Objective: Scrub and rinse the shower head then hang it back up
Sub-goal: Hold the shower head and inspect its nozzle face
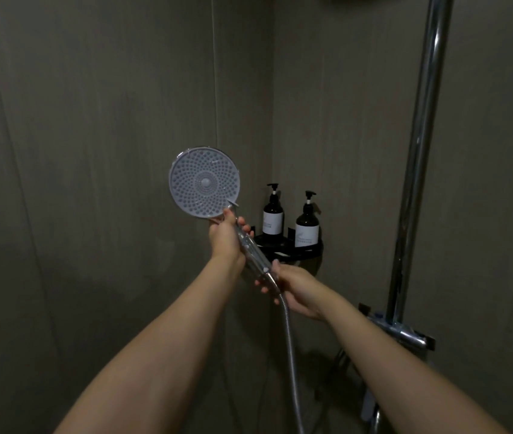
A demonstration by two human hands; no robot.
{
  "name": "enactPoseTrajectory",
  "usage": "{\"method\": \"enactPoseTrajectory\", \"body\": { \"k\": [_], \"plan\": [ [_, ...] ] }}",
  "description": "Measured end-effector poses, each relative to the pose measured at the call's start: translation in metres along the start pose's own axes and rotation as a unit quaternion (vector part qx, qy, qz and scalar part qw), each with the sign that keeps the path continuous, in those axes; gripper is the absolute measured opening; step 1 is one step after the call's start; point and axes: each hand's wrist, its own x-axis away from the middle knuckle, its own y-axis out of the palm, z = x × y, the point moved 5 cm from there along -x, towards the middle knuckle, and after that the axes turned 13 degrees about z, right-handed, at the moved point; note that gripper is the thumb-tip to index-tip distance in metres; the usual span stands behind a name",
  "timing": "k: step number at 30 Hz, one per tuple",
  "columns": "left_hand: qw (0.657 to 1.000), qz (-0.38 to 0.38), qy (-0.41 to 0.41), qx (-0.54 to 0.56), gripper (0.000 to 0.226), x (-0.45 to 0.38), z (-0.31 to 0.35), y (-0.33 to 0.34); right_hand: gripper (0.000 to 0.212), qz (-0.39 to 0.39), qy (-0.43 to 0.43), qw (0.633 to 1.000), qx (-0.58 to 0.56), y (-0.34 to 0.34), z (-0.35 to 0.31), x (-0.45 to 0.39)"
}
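Both hands, left hand (225, 236), right hand (295, 288), apparently gripping shower head (205, 182)

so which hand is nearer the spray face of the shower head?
Left. The left hand grips the handle just below the spray face; the right hand holds the handle's bottom end, by the hose.

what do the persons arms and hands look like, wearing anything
Both forearms are bare as far as the picture shows: no sleeves or gloves. On the left hand and the right hand no watch, ring or bracelet can be made out, though the light is dim. No markings show on either arm. The fingernails look short and plain.
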Motion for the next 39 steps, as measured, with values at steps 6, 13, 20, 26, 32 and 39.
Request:
{"method": "enactPoseTrajectory", "body": {
  "k": [6, 13, 20, 26, 32, 39],
  "plan": [
    [1.000, 0.000, 0.000, 0.010, 0.016, 0.002, -0.002, 0.003, 0.018, 0.015, -0.013, 1.000, 0.000, -0.006, -0.001, 0.002],
    [1.000, 0.014, 0.009, 0.011, 0.014, 0.006, 0.000, 0.003, 0.016, 0.043, -0.020, 0.999, -0.026, -0.011, 0.006, -0.003],
    [1.000, 0.012, 0.018, -0.002, 0.015, 0.011, 0.003, 0.004, 0.005, 0.071, -0.062, 0.993, 0.071, -0.007, 0.003, -0.007],
    [0.999, 0.009, 0.029, -0.023, 0.015, 0.013, 0.005, 0.002, 0.019, 0.018, -0.049, 0.997, 0.061, 0.004, 0.001, 0.000],
    [1.000, 0.017, 0.018, -0.018, 0.014, 0.012, 0.002, -0.001, 0.024, 0.018, -0.048, 0.998, 0.034, 0.004, 0.002, 0.002],
    [0.999, 0.020, 0.020, -0.025, 0.018, 0.009, -0.001, -0.004, 0.028, 0.038, -0.071, 0.995, 0.059, 0.004, 0.005, 0.002]
  ]
}}
